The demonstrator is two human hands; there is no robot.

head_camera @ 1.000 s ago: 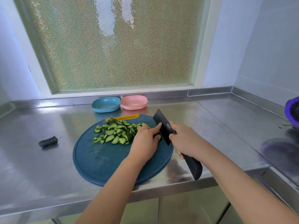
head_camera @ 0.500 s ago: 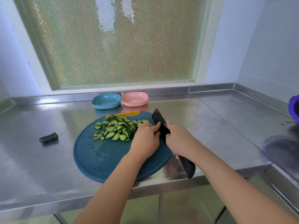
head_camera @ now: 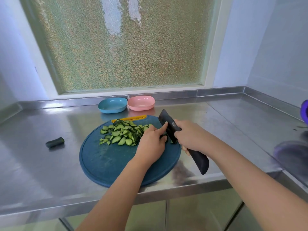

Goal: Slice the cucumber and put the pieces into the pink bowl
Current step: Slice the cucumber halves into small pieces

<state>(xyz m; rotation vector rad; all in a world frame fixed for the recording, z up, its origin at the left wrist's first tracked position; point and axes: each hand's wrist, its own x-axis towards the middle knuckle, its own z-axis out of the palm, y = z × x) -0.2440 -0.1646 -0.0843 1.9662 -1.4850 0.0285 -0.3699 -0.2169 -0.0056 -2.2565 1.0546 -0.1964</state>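
Note:
A pile of green cucumber slices (head_camera: 122,132) lies on the round dark blue cutting board (head_camera: 106,162). My left hand (head_camera: 152,144) presses down a small remaining cucumber piece (head_camera: 164,136) at the board's right side, index finger against the blade. My right hand (head_camera: 191,135) grips the black knife (head_camera: 168,125), its blade down on the board beside that piece. The pink bowl (head_camera: 141,102) stands empty behind the board, by the window ledge.
A blue bowl (head_camera: 112,105) sits left of the pink one. A cucumber end (head_camera: 55,142) lies on the steel counter (head_camera: 41,164) to the left. A purple object (head_camera: 304,111) is at the right edge. The counter's front edge runs just below the board.
The knife blade lifted and came down again beside my left fingers. The view shifted slightly; the slice pile stays in place.

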